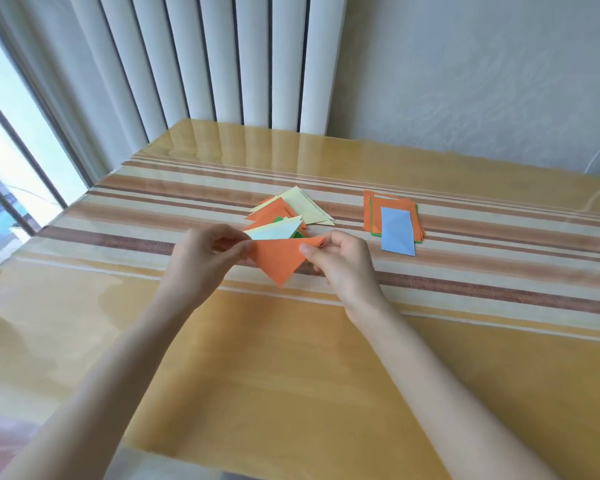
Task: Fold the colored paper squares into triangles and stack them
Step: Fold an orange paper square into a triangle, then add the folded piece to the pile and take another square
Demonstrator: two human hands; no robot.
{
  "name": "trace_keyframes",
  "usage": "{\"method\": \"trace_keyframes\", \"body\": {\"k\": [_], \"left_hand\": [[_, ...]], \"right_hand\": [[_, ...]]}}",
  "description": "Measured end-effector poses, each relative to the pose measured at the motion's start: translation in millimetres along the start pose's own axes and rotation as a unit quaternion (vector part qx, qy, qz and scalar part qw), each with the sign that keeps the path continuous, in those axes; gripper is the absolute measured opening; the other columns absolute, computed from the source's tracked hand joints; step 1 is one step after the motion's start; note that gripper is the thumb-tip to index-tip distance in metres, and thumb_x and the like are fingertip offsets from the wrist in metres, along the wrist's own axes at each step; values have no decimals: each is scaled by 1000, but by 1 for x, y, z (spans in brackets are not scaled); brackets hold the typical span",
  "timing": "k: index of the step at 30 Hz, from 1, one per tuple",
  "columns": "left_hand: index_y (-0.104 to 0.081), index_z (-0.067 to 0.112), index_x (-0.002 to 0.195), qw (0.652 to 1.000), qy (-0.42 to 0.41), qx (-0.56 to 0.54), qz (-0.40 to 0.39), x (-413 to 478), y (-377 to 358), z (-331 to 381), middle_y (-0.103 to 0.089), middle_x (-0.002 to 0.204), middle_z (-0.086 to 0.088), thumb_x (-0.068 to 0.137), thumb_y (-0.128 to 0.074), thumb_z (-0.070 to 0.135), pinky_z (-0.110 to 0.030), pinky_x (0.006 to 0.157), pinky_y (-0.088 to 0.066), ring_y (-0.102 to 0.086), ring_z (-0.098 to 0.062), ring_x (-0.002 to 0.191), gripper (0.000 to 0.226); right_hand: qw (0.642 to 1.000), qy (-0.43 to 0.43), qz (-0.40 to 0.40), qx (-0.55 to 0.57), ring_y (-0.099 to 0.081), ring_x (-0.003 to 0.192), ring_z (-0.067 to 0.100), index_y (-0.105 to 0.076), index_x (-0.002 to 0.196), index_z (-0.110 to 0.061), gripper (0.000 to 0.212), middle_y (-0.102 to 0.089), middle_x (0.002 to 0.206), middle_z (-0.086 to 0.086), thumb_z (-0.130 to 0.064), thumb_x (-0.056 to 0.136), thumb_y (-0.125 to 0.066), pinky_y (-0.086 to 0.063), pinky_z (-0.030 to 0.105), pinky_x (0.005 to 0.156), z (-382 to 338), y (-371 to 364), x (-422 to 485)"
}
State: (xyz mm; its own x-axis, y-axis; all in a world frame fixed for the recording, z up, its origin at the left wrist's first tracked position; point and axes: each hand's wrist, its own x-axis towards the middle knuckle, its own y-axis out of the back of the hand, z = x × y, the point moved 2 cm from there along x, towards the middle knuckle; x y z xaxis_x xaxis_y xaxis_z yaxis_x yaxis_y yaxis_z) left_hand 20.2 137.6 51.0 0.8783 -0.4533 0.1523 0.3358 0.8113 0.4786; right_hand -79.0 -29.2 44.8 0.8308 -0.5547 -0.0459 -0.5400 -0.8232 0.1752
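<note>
Hands first on my head feed: left hand [205,254] and right hand [340,261] each pinch a top corner of an orange folded paper triangle [279,259], point down. Fingers behind the paper I can't make out, nor whether it touches the striped, plastic-covered yellow table [291,358]. Just beyond, a loose pile of folded cream, orange and green triangles [305,206] overlaps, green mostly buried. Right, apart, a stack of unfolded paper squares [397,230], light blue on top, only orange and green rims showing. Broad yellow tabletop runs to the near edge.
</note>
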Motion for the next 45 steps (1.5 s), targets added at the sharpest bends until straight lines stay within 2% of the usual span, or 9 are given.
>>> {"method": "trace_keyframes", "body": {"k": [3, 8, 16, 18, 21, 27, 35, 41, 45], "left_hand": [[-69, 18, 84, 995, -13, 68, 65, 9, -9, -10, -65, 72, 15, 86, -68, 12, -17, 69, -45, -62, -2, 72, 6], [-64, 13, 116, 968, -8, 231, 93, 18, -29, -31, -61, 101, -5, 87, -67, 17, -37, 83, -34, -51, -30, 102, 30], [-69, 11, 100, 896, -175, 409, -16, -17, -49, -25, -67, 105, -7, 89, -38, 29, -34, 86, -36, -66, -27, 89, 38], [-68, 10, 105, 898, -169, 405, -36, -20, -49, -29, -66, 109, -7, 91, -35, 31, -34, 90, -37, -65, -28, 93, 41], [-67, 11, 108, 903, -169, 395, -32, -17, -49, -31, -65, 112, -6, 92, -35, 32, -34, 91, -38, -64, -27, 97, 41], [-62, 12, 126, 924, -124, 359, -39, -10, -51, -33, -59, 131, -4, 90, -30, 39, -31, 101, -26, -50, -25, 124, 55], [-63, 16, 123, 962, -111, 250, -17, -3, -44, -23, -51, 136, -4, 78, -27, 47, -41, 100, -31, -41, -29, 123, 65], [-66, 11, 108, 948, -233, 215, 11, -15, -68, 14, -57, 121, -7, 88, -38, 28, -34, 91, -33, -45, -26, 109, 38], [-64, 12, 101, 940, -265, 206, -59, -24, -111, 27, -58, 114, -5, 87, -39, 22, -30, 90, -35, -48, -23, 104, 30]], "right_hand": [[997, 6, 51, -58, -68, 79, 23, -66, 82, -9, 4, -72, 80, 5, -12, 84, -69, -53, 37, 76, 13, -19, 21], [941, 63, 124, -310, -55, 89, 23, -59, 83, -16, 17, -66, 85, 1, -30, 88, -65, -38, 32, 64, 25, -33, 37], [822, 178, 191, -505, -55, 92, 31, -60, 98, -14, 32, -60, 98, 8, -30, 75, -77, -42, 37, 74, 20, -36, 44], [804, 306, 148, -487, -56, 88, 30, -67, 96, -13, 22, -62, 97, 6, -6, 76, -62, -45, 37, 72, 23, -32, 39], [782, 381, -5, -493, -60, 97, 28, -73, 103, -14, 53, -68, 104, 5, 1, 69, -35, -45, 35, 81, 31, -25, 28], [820, 253, -112, -501, -29, 141, 21, -47, 141, -20, 64, -39, 151, -2, 8, 84, -43, -11, 35, 115, 29, -22, 28], [907, 243, -95, -330, -32, 135, 20, -48, 139, -11, 66, -44, 146, 4, 18, 81, -35, -20, 28, 115, 29, 1, 25], [890, 202, 157, -378, -53, 116, 34, -64, 118, -1, 29, -61, 122, 14, -2, 89, -56, -38, 37, 99, 43, 88, 31], [887, 39, 84, -453, -24, 142, 25, -39, 143, -6, 60, -36, 151, 9, -41, 96, -52, -18, 33, 113, 54, 119, 45]]}}
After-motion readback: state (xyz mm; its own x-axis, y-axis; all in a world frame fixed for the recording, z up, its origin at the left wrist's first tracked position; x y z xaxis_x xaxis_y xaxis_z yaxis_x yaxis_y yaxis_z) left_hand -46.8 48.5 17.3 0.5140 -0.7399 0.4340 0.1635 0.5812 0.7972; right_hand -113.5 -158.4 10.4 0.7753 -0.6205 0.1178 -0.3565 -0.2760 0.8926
